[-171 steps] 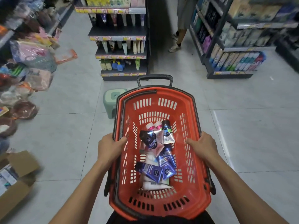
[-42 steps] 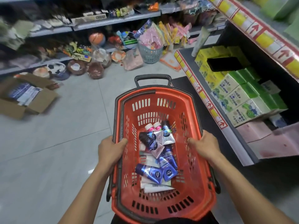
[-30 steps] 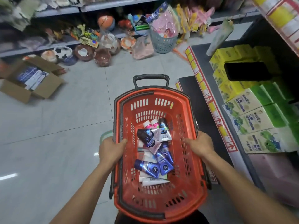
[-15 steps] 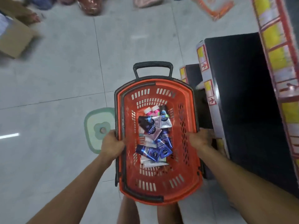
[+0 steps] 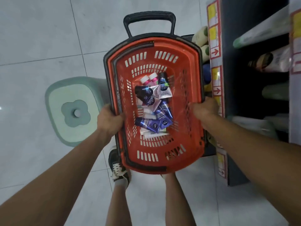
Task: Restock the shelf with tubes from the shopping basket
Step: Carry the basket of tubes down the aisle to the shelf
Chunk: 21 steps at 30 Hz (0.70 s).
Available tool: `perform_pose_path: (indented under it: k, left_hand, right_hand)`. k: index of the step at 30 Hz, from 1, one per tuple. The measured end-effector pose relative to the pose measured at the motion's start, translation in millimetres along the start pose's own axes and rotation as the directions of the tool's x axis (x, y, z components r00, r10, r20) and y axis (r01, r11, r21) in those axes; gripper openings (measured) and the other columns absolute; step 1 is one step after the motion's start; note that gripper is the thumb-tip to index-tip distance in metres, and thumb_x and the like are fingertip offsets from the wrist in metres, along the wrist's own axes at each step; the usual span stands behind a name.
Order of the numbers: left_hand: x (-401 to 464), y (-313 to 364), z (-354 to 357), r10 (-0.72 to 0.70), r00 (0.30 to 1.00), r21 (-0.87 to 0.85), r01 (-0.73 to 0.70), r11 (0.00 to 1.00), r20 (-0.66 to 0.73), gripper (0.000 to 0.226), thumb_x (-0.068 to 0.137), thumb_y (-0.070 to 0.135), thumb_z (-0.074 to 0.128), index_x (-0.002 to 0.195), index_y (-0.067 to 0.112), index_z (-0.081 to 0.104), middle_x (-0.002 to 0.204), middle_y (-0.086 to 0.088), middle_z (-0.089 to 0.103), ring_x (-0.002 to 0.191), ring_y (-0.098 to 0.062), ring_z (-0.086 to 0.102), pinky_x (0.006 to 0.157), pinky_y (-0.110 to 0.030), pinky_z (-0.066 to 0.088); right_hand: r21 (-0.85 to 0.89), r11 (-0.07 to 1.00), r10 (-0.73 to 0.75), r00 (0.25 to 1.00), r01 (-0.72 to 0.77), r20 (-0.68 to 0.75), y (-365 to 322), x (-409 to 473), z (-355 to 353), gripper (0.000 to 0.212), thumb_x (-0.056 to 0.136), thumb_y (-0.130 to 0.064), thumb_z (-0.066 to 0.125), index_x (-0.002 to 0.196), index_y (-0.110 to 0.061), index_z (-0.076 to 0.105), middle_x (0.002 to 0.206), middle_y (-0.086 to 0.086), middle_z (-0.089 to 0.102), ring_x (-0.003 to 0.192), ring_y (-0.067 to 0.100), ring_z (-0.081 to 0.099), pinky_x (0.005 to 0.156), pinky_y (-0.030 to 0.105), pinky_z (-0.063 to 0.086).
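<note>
- Left hand (image 5: 109, 120) grips the basket (image 5: 193, 136) by its left rim, fingers curled over the edge.
- Right hand (image 5: 204, 109) grips the right rim.
- Tubes (image 5: 154, 105) lie piled in the basket.
- Shelf (image 5: 231, 98) stands right; a green stool (image 5: 71, 111) sits left on grey tile.

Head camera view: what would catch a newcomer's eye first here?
The bright red plastic shopping basket fills the centre, with the left hand and right hand gripping its sides. A heap of blue and white tubes lies inside. A pale green plastic stool stands left of it.
</note>
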<state>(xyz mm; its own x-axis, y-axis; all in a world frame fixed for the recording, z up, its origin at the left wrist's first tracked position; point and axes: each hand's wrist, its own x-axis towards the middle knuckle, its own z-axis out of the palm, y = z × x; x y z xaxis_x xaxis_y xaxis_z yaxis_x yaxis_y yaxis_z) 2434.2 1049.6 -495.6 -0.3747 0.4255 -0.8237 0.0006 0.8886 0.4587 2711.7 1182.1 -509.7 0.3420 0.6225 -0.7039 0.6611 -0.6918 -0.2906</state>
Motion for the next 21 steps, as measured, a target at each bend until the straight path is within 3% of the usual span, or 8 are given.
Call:
perform_pose_path:
  k: [4,7,12,18,21]
  left_hand:
    - [24,-10,7,-0.012,1.0,-0.025,0.013,1.0,0.021,0.032,0.09,0.032,0.08,0.118,0.031,0.065,0.107,0.009,0.076,0.096,-0.017,0.077,0.089,-0.052,0.062]
    - [35,-19,12,-0.027,0.998,-0.001,0.027,1.0,0.053,0.04,0.089,0.033,0.081,0.124,0.027,0.064,0.11,0.007,0.076,0.096,-0.019,0.077,0.09,-0.054,0.062]
    - [47,-32,20,-0.051,0.996,0.002,0.052,0.999,0.071,0.028,0.09,0.027,0.078,0.113,0.033,0.063,0.105,0.012,0.073,0.095,-0.012,0.074,0.094,-0.05,0.061]
    - [49,-36,23,-0.053,0.995,-0.027,0.056,0.998,0.082,0.044,0.091,0.026,0.078,0.13,0.027,0.059,0.114,0.008,0.073,0.102,-0.015,0.074,0.096,-0.051,0.06]
    - [46,-34,16,-0.053,0.993,0.012,0.052,0.999,0.106,0.066,0.085,0.032,0.084,0.142,0.024,0.049,0.117,0.005,0.073,0.104,-0.017,0.074,0.096,-0.052,0.059]
  right_hand:
    - [-0.051,0.999,-0.012,1.0,0.013,0.002,8,23,15,0.045,0.09,-0.029,0.076,0.129,-0.008,0.065,0.119,0.013,0.071,0.098,0.03,0.07,0.085,0.043,0.061]
    - [-0.105,0.994,-0.042,0.999,0.043,0.004,11,37,20,0.042,0.09,-0.03,0.075,0.125,-0.008,0.065,0.116,0.013,0.07,0.099,0.032,0.069,0.085,0.043,0.061]
    - [-0.128,0.989,-0.077,0.997,0.075,-0.009,18,54,33,0.037,0.09,-0.026,0.075,0.12,-0.007,0.067,0.116,0.014,0.071,0.099,0.033,0.07,0.088,0.043,0.06]
    - [-0.151,0.985,-0.088,0.996,0.089,0.012,24,65,38,0.041,0.093,-0.026,0.071,0.127,-0.006,0.062,0.121,0.015,0.069,0.104,0.034,0.068,0.09,0.044,0.059]
    - [-0.172,0.981,-0.079,0.994,0.091,0.077,19,60,35,0.064,0.091,-0.03,0.076,0.142,-0.006,0.045,0.127,0.013,0.064,0.106,0.032,0.065,0.084,0.038,0.054]
